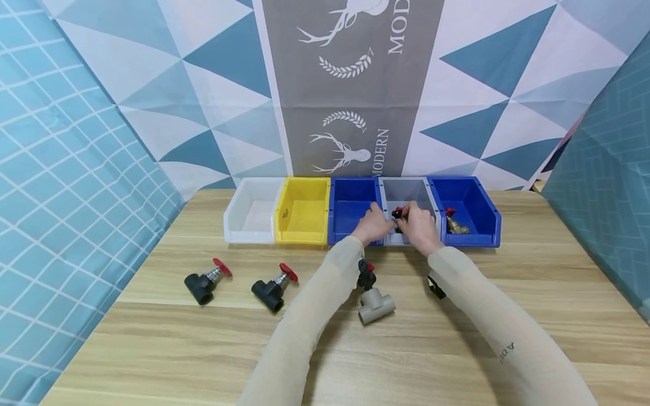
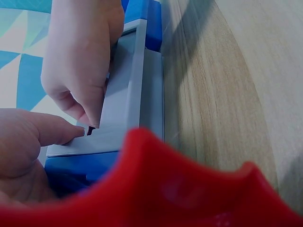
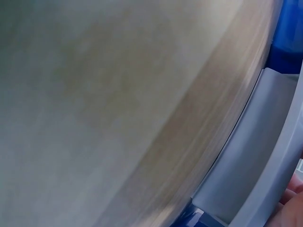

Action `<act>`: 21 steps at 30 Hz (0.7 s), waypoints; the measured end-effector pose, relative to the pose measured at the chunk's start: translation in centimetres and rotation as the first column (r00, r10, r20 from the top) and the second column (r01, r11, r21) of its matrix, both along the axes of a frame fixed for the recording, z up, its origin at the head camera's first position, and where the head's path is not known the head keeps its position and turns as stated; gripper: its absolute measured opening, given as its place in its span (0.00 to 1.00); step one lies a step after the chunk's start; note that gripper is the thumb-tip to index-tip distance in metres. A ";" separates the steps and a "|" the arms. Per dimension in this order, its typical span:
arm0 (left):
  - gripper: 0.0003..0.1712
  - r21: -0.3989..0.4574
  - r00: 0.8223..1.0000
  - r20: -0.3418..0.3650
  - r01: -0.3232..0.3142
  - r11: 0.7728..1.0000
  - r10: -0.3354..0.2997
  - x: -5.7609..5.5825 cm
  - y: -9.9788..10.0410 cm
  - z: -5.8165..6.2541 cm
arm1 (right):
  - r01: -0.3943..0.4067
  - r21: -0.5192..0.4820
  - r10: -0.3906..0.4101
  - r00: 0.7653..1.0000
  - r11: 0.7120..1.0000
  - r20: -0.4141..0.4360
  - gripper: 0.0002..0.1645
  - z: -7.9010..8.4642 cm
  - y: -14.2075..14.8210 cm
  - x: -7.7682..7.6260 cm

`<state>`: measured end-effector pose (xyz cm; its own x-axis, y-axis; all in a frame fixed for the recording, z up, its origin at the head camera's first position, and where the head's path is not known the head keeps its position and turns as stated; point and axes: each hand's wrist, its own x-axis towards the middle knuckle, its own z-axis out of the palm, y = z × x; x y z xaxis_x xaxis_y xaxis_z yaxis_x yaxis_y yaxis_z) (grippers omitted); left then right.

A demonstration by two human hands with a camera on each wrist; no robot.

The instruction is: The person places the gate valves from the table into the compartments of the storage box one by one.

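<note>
My right hand (image 1: 420,228) reaches into the grey bin (image 1: 406,188). Its thumb and fingertips pinch a small valve with a red handle and a black part (image 1: 398,213), mostly hidden by the hand. In the left wrist view only a dark red bit (image 2: 90,130) of it shows beneath those fingertips. Beside it, over the wall between the blue bin (image 1: 350,210) and the grey one, is my left hand (image 1: 374,224). Its thumb (image 2: 59,131) is stretched straight along the grey rim, its tip close to the right hand's fingertips. The right wrist view catches only a bit of fingers (image 3: 289,208).
White (image 1: 253,211), yellow (image 1: 304,208) and right blue bins (image 1: 472,208) complete the row; the last holds a brass valve (image 1: 457,226). Nearer lie two black tee valves (image 1: 203,285) (image 1: 271,290), a grey tee valve (image 1: 376,306) and a dark part (image 1: 435,287) beneath the right sleeve.
</note>
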<state>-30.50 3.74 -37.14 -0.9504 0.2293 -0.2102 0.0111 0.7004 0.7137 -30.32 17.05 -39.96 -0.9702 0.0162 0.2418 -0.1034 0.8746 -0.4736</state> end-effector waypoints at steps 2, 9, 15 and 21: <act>0.42 -0.004 1.000 -0.001 0.002 1.000 -0.002 0.0 0.0 0.0 | -0.007 -0.001 0.007 1.000 1.000 0.013 0.11 0.0 0.0 0.0; 0.42 -0.008 1.000 0.000 0.003 1.000 -0.003 0.1 0.0 0.1 | -0.014 0.014 0.013 0.998 1.000 0.069 0.12 0.1 0.0 0.0; 0.41 -0.005 1.000 0.011 0.000 1.000 0.000 0.2 -0.2 0.1 | -0.018 0.036 0.015 0.996 0.999 0.088 0.12 0.0 -0.3 0.0; 0.41 0.001 1.000 0.001 0.013 1.000 -0.013 0.3 -0.1 0.1 | -0.008 0.055 0.004 0.996 0.998 0.088 0.10 0.2 -0.2 0.2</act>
<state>-30.22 3.63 -37.03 -0.9471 0.2420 -0.2107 0.0197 0.6993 0.7146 -30.08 16.86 -39.81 -0.9878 -0.0006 0.1556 -0.0687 0.8991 -0.4324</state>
